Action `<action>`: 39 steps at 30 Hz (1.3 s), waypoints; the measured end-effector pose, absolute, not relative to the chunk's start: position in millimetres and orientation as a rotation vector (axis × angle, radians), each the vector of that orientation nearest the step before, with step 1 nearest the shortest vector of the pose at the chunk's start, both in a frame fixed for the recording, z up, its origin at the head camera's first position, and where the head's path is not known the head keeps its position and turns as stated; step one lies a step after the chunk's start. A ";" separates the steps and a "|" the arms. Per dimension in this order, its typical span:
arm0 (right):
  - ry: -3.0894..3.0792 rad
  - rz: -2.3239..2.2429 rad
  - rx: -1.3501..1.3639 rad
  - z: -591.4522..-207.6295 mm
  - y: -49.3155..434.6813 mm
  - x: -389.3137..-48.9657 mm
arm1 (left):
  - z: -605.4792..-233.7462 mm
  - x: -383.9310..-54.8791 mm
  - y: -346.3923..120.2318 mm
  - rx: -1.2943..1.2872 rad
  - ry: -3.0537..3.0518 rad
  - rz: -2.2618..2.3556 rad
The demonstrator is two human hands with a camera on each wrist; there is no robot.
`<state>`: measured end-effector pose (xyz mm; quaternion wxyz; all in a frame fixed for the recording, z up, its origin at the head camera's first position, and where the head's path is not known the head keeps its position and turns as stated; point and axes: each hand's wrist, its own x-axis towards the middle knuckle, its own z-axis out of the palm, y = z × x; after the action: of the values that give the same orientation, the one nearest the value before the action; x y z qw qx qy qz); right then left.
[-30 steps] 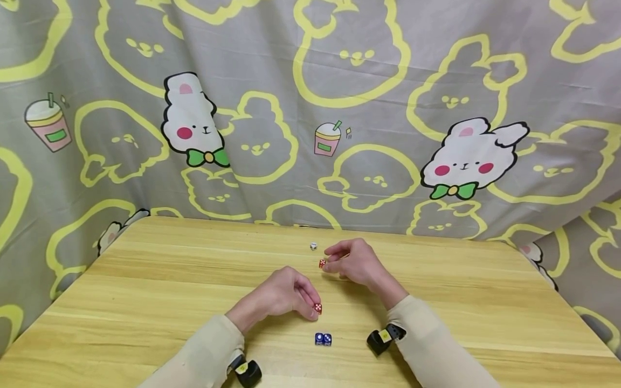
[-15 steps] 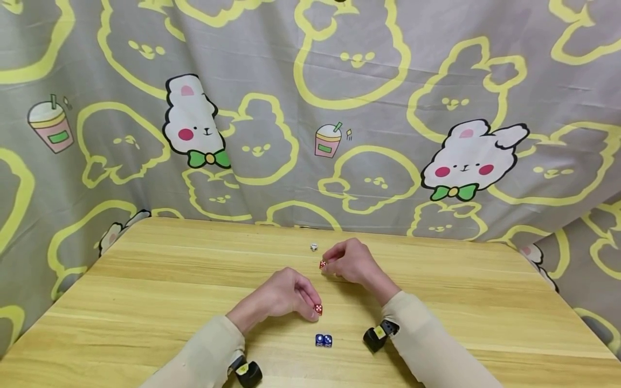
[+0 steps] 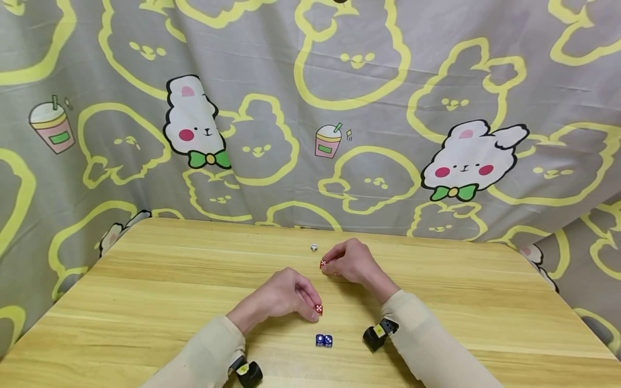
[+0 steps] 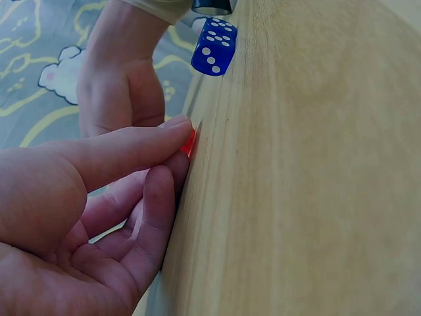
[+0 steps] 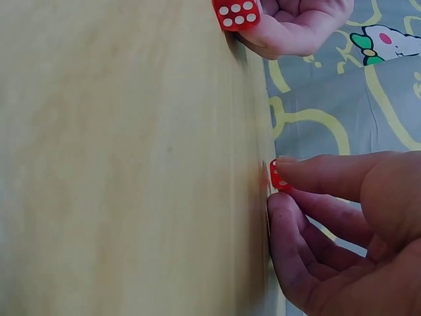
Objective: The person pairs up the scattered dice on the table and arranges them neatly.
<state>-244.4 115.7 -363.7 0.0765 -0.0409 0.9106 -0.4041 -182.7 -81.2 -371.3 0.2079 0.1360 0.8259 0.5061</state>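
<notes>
My left hand point(image 3: 283, 293) pinches a red die point(image 3: 318, 310) between thumb and fingertips, low over the tabletop. In the left wrist view only a sliver of that die point(image 4: 189, 143) shows past the thumb. Farther back, my right hand point(image 3: 353, 261) pinches a second red die point(image 3: 323, 264); the right wrist view shows this die point(image 5: 279, 176) at the tips of thumb and fingers, right by the wood. Two blue dice point(image 3: 324, 340) sit side by side in front of my left hand. Behind the right hand's fingertips lies a white die point(image 3: 314, 247).
The wooden table point(image 3: 170, 302) carries all the dice. A grey patterned curtain point(image 3: 271, 64) hangs along its back and sides. Black wrist cameras point(image 3: 248, 373) stick out under both cream sleeves, the right one point(image 3: 374, 338) close to the blue dice.
My right hand has shifted slightly left, its fingers closing in on the farther red die. The left hand and the other dice have stayed in place; the head view has tilted slightly.
</notes>
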 end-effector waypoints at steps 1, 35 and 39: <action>2.726 -1.220 -0.122 -363.5 116.3 -244.2 | -371.3 -182.8 -81.1 0.378 2.298 1.410; 2.559 -1.380 -0.244 -348.1 142.8 -201.7 | -374.2 -182.6 -79.9 0.370 2.289 1.428; 2.559 -1.374 -0.251 -348.2 142.9 -195.9 | -374.2 -182.6 -80.6 0.378 2.289 1.432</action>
<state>-195.9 142.9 -348.2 0.1128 -0.0857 0.8721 -0.4684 -182.6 -80.6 -374.2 0.2060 0.1355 0.8217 0.5138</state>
